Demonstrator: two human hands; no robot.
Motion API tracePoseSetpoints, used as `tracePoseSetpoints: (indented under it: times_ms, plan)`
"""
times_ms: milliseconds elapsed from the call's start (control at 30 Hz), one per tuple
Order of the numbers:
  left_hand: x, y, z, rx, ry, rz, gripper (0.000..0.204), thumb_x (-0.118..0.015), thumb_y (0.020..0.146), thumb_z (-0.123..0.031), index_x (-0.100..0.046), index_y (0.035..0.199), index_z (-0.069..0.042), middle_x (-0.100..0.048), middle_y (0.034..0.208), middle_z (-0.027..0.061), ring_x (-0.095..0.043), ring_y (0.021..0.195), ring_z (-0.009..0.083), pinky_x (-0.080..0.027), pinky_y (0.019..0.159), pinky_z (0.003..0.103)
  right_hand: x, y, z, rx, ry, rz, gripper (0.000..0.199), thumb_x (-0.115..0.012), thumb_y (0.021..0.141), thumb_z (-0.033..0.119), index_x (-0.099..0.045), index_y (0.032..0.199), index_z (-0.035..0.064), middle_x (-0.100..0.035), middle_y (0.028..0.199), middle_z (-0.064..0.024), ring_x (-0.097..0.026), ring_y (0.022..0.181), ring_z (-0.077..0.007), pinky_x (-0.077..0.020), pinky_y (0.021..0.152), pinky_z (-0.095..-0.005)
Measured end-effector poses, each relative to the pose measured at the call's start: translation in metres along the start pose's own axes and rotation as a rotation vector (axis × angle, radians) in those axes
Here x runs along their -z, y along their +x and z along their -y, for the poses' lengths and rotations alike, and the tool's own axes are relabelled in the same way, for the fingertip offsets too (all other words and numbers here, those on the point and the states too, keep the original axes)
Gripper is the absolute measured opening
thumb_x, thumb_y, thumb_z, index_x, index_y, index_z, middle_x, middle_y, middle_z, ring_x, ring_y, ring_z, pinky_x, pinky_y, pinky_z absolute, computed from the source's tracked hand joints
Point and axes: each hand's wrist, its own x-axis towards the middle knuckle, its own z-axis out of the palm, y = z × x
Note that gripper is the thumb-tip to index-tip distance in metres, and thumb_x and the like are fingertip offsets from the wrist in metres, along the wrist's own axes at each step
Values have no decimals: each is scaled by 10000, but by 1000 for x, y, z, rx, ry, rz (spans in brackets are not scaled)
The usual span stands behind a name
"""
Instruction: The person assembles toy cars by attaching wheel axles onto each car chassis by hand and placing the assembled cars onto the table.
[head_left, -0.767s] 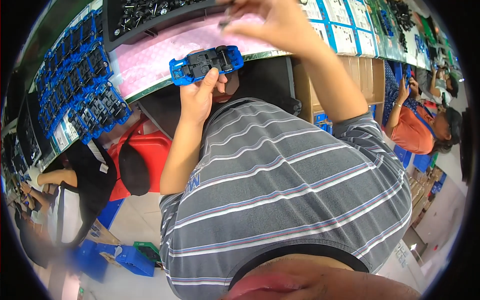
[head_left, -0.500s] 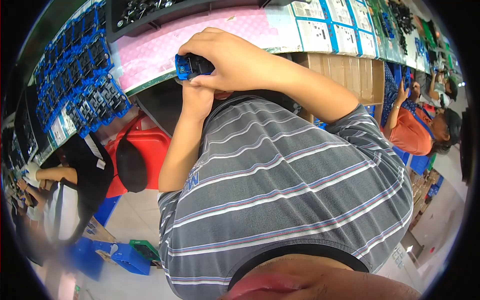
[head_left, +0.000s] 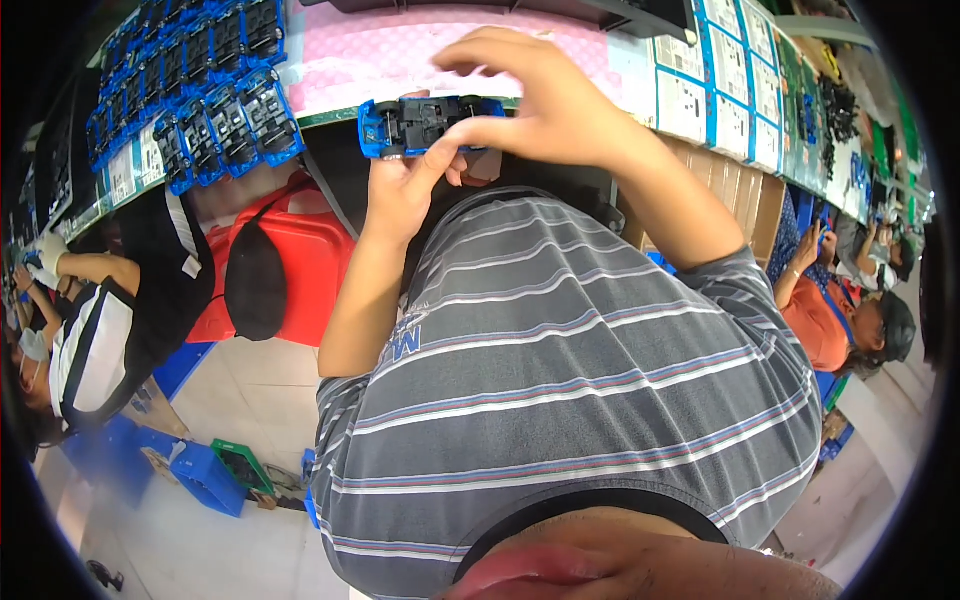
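Note:
A blue toy car (head_left: 425, 122), turned so that its black underside and axles show, lies across my left hand (head_left: 402, 192) at the bench's near edge. The left fingers are wrapped round it from below, with the thumb against its near side. My right hand (head_left: 535, 100) hovers over the car's right end, fingers spread and raised off it. Its thumb reaches across the underside; whether it touches is hard to tell. Several similar blue cars (head_left: 225, 125) stand in rows on the left of the bench, undersides up.
A pink bubble sheet (head_left: 370, 50) covers the bench ahead, with a black tray (head_left: 640, 15) beyond. Blue-bordered sheets (head_left: 715, 80) lie at right above a cardboard box (head_left: 735, 195). A red chair (head_left: 310, 265) stands at left. Co-workers sit on both sides.
My right hand has let go of the car and opened, lifting its fingers to the right. More of the car's underside now shows. The whole view has shifted slightly.

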Motion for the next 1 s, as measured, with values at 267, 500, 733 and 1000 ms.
tracePoseSetpoints:
  times_ms: [267,500,733,1000]
  plan:
    - [-2,4,15,-13,0,33,222,-643,914,-11,-572,1122,18,-643,878,80,-623,685,146,-519,612,280,-30,15,8,-14,-95,93,478,-771,737,172,-620,1139,-36,-642,1072,-197,-637,1000,-375,-526,872,-407]
    - [6,-5,7,-51,43,-8,360,-644,932,-36,-448,1232,-11,-618,981,88,-628,729,146,-529,612,286,-30,11,8,108,-38,-3,452,-797,755,170,-640,1134,-18,-660,1046,-178,-656,982,-327,-529,857,-379]
    - [51,-37,-56,-155,-239,-158,497,-461,1050,-269,-324,1465,-32,-535,1349,257,-607,1169,407,-513,976,507,15,-20,-91,-131,-317,-282,228,-760,836,123,-697,1009,-11,-695,982,-154,-693,852,-269,-549,786,-327]
    - [195,-55,-169,-310,184,-627,327,-518,1039,-264,-517,1262,-24,-626,1210,104,-651,1066,235,-535,928,436,16,-78,-143,-206,-626,-469,151,-692,823,69,-696,965,19,-634,899,-148,-631,843,-348,-510,765,-402]
